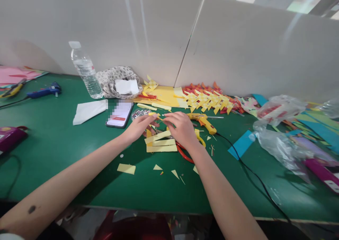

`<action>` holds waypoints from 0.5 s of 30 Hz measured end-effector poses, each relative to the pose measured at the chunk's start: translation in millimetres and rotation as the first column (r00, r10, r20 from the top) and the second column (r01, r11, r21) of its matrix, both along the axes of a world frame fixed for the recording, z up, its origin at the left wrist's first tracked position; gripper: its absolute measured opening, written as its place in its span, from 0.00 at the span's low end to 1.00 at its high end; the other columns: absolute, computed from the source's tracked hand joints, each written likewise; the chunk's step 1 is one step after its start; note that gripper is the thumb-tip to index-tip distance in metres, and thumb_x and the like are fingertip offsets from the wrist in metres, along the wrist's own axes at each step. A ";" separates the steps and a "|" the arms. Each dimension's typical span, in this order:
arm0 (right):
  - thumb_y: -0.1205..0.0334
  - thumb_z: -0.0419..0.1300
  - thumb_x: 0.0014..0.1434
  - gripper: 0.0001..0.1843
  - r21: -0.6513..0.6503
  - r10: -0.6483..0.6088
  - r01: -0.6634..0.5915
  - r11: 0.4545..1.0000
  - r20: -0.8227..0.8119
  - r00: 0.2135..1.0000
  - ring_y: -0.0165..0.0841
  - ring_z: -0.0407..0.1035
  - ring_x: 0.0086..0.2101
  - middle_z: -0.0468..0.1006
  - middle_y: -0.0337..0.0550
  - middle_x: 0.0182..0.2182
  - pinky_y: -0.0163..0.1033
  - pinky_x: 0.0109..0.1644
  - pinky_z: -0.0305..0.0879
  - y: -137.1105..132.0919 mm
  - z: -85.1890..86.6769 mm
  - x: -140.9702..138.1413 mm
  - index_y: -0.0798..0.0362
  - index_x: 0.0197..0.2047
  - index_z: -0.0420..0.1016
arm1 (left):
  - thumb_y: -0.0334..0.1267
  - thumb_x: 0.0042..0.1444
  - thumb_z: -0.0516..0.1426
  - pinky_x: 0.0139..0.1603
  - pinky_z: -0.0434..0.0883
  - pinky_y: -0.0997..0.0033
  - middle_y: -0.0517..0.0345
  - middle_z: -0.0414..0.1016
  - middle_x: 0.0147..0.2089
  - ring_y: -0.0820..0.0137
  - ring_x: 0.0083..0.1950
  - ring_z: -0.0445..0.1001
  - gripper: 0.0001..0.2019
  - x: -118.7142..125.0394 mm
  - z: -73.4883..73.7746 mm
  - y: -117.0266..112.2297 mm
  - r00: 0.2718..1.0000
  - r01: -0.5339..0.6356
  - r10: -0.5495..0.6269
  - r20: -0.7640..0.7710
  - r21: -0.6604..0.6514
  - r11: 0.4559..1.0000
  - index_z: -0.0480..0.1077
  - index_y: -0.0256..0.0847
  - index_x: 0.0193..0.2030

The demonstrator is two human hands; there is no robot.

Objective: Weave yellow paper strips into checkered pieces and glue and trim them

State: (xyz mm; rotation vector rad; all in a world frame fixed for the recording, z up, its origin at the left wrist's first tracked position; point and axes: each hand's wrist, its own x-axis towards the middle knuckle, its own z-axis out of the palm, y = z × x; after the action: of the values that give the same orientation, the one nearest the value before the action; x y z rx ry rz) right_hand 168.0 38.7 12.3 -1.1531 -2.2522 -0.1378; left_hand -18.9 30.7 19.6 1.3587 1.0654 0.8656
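My left hand (139,127) is closed in a pinch on a small folded yellow paper piece (154,115) above the green table. Opposite it, my right hand (181,127) has its fingers bent together close to the piece; whatever its fingertips hold is too small to make out. Pale yellow paper strips (161,148) lie below the hands. Red-handled scissors (184,154) are partly covered by my right wrist, beside a yellow handle (200,138). A yellow glue gun (202,120) rests right of that hand. Behind my left fingers is a clear container of small beads (140,113).
A phone (119,117), white tissue (88,112) and water bottle (86,70) stand or lie at left. Finished yellow folded-paper fish shapes (208,100) line the back. Plastic bags (280,144) and blue paper (241,144) lie right. The glue gun's cord (249,166) crosses the table's right side.
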 end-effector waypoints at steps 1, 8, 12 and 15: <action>0.66 0.51 0.59 0.11 0.001 0.045 -0.045 0.999 0.020 0.999 0.35 0.66 0.42 0.77 0.42 0.41 0.43 0.48 0.58 -1.3 -0.4 -2.5 0.49 0.36 0.76 | 0.57 0.50 0.53 0.23 0.61 0.74 0.49 0.76 0.40 0.67 0.31 0.74 0.22 -0.4 -2.5 1.3 1.000 -0.011 0.012 0.024 -0.021 1.000 0.70 0.39 0.40; 0.63 0.51 0.59 0.11 0.010 0.104 -0.106 0.994 0.151 0.983 0.36 0.63 0.37 0.76 0.44 0.34 0.43 0.45 0.57 -16.4 9.7 -17.8 0.52 0.38 0.75 | 0.47 0.48 0.59 0.28 0.68 0.75 0.56 0.74 0.34 0.71 0.33 0.75 0.13 -13.2 -19.0 3.7 0.988 -0.031 0.035 0.152 -0.028 0.999 0.66 0.40 0.34; 0.60 0.49 0.61 0.13 0.054 0.084 -0.086 0.995 0.041 0.996 0.35 0.64 0.36 0.76 0.43 0.33 0.43 0.46 0.57 -26.4 18.1 -24.7 0.51 0.39 0.74 | 0.46 0.48 0.59 0.30 0.70 0.74 0.56 0.72 0.32 0.69 0.36 0.74 0.13 -16.1 -18.9 5.7 0.967 -0.056 0.064 0.245 -0.037 0.998 0.68 0.39 0.34; 0.62 0.49 0.61 0.13 0.034 0.122 -0.124 0.992 0.067 0.990 0.34 0.65 0.36 0.76 0.43 0.32 0.42 0.46 0.57 -29.8 14.3 -30.2 0.51 0.36 0.74 | 0.51 0.49 0.56 0.29 0.71 0.74 0.57 0.70 0.31 0.69 0.35 0.72 0.17 -15.7 -18.8 5.1 0.950 -0.021 0.040 0.310 -0.065 0.998 0.68 0.37 0.32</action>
State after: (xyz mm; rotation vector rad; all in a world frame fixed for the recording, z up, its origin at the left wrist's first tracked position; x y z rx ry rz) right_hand 137.8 8.9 26.6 -0.9997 -2.3607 -0.1705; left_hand -34.6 35.8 0.8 1.1124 0.8612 1.0248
